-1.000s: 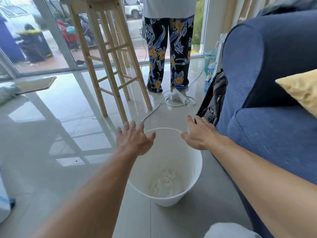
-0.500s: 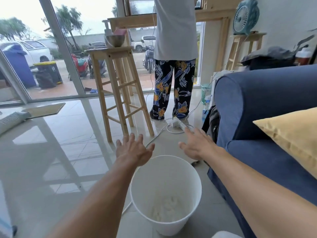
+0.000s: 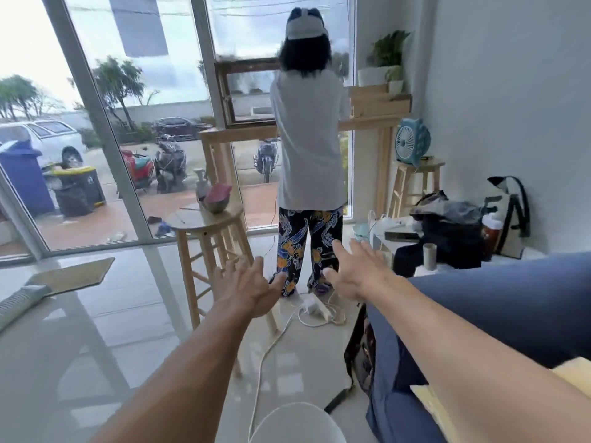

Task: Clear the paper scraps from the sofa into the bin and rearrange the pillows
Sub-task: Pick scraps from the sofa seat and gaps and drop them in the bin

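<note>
The white bin [image 3: 295, 425] shows only its far rim at the bottom edge, on the tiled floor; its contents are hidden. The blue sofa [image 3: 511, 302] fills the right side, with a yellow pillow [image 3: 428, 407] partly behind my right forearm. My left hand [image 3: 248, 290] is stretched forward with straight spread fingers, holding nothing. My right hand [image 3: 355, 270] reaches forward the same way, beside the sofa arm, also empty. Both hands hover well above and beyond the bin.
A person [image 3: 308, 155] stands facing the window straight ahead. A wooden stool [image 3: 208, 238] with a metal bowl stands left of them. A white power strip and cable [image 3: 315, 308] lie on the floor. A dark bag [image 3: 359, 353] leans against the sofa's end.
My view has tilted upward, so the bin slid to the bottom edge and the standing person is seen whole. Both hands stay open and have risen away from the bin.
</note>
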### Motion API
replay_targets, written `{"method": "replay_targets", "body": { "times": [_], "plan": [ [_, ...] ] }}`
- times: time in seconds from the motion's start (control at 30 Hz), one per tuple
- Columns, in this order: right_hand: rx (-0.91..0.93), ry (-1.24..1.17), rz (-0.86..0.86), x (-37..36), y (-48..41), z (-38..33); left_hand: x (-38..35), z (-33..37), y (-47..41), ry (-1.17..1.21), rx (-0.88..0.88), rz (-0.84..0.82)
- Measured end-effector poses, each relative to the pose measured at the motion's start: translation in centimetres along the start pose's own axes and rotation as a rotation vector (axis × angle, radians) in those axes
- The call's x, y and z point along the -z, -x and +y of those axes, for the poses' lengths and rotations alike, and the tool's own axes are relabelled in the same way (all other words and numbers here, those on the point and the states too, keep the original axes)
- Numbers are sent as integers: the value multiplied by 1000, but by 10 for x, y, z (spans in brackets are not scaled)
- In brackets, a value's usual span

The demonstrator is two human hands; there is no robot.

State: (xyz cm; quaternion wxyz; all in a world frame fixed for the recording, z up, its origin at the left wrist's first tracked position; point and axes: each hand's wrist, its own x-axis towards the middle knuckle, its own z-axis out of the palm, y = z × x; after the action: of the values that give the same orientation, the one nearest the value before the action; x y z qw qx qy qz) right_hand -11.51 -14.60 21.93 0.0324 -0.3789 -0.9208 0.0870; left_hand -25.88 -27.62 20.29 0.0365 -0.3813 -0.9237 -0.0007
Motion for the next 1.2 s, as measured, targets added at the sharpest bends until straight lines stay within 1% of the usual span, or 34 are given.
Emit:
{"method": "replay_targets", "body": {
  "times": [0.03,0.13,0.17,0.27,0.33,0.43,0.53,0.67,0.73,0.83,1.0,1.07,1.2],
  "plan": [
    [-14,7,0,34,-2,1,32,5,-5,-4,-5,-7],
    [-35,-2,-5,105,0,4,100,15,-9,7,-19,-29],
    [-54,6,2,140,2,9,134,23,-14,6,-32,-13],
    [-83,6,45,213,19,22,200,44,-21,3,-80,43],
    [-127,27,83,253,33,36,237,67,-20,31,-130,62],
    [-216,68,113,291,55,59,274,101,-16,77,-226,85],
    [-329,103,163,315,88,85,297,138,-9,116,-347,121],
    [-538,138,219,337,156,117,317,190,18,147,-552,131],
    [-584,139,224,342,181,129,318,207,28,188,-583,143],
    [-779,150,234,343,252,148,319,246,63,207,-755,121],
    [-1023,154,257,345,371,173,327,318,143,213,-979,98],
    [-1149,156,277,349,433,181,333,353,192,226,-1104,92],
    [-1327,170,294,349,540,198,339,405,288,242,-1283,90]
  ]
}}
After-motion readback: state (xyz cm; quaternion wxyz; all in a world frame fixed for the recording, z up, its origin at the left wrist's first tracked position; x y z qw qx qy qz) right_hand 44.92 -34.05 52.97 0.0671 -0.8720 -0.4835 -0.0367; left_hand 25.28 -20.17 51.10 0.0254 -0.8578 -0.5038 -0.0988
